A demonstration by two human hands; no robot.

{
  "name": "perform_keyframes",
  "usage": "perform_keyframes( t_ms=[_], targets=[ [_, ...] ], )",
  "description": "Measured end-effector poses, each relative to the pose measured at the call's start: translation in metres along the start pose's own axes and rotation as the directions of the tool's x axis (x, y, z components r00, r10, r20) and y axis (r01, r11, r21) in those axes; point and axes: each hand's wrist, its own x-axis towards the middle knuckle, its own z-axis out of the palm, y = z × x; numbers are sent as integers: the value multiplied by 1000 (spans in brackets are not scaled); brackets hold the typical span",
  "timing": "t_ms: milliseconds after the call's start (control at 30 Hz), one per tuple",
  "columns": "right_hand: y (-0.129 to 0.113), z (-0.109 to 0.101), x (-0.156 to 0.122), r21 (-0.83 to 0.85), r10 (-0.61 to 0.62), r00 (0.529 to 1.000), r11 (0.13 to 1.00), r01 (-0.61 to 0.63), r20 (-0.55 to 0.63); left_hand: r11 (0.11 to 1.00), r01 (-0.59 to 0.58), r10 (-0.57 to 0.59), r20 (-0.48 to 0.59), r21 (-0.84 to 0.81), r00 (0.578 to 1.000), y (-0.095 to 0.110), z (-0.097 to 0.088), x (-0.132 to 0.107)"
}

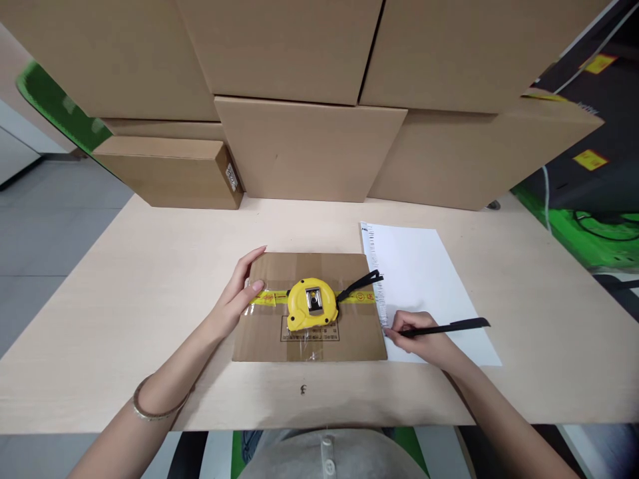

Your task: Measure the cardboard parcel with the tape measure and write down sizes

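Note:
My left hand (243, 287) grips the left side of a flat cardboard box (269, 332), its thumb on top near the yellow tape and its fingers along the far left edge. On the box lies a yellow tape measure (300, 313) with a black wrist strap (355, 286) reaching to the right. My right hand (417, 338) is closed around a black pen (466, 325). The pen's tip end is by the left margin of a white sheet of paper (424, 273), close to the box's right edge. Small writing runs down that margin, partly beside the box.
Large cardboard boxes (309, 150) stand stacked along the back of the pale table (124, 319). A smaller carton (170, 173) sits at the back left. Beyond the table's right side is a dark machine (594, 133) with yellow labels. A small dark mark is on the front of the tabletop.

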Motion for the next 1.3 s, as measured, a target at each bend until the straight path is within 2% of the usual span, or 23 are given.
perform_keyframes(
  t_ms=[667, 1067, 1300],
  targets=[
    [6, -1, 1, -38, -17, 999, 999, 15, -43, 1000, -22, 21, 15, 20, 1000, 0, -1, -1],
    [12, -1, -1, -12, -23, 1000, 1000, 23, 3, 999, -7, 6, 21, 32, 1000, 4, -2, -1],
    [14, 0, -1, -33, -13, 1000, 999, 13, -16, 999, -6, 6, 19, 45, 1000, 4, -2, -2]
  ],
)
